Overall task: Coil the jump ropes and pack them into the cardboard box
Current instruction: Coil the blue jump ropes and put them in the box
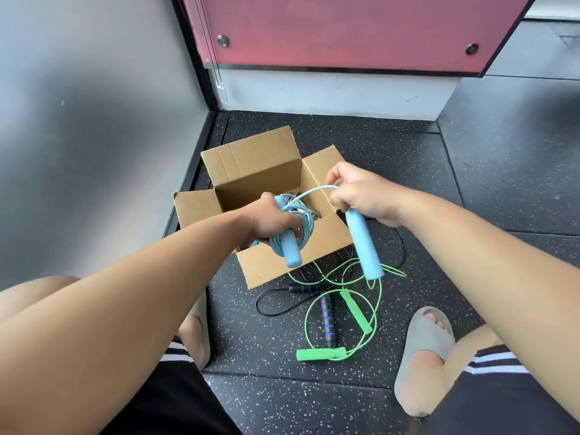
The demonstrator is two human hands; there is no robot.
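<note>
An open cardboard box stands on the dark speckled floor, and a grey coiled rope shows inside it. Over the box my left hand grips one light blue handle together with the coiled blue cord. My right hand pinches the last stretch of that cord, and the second blue handle hangs down from it. On the floor in front of the box lie a green jump rope and a black jump rope with blue-ringed handles, loose and tangled.
A grey wall stands at the left and a pink panel at the back. My feet in grey slides rest on the floor on both sides of the loose ropes. The box flaps are folded outward.
</note>
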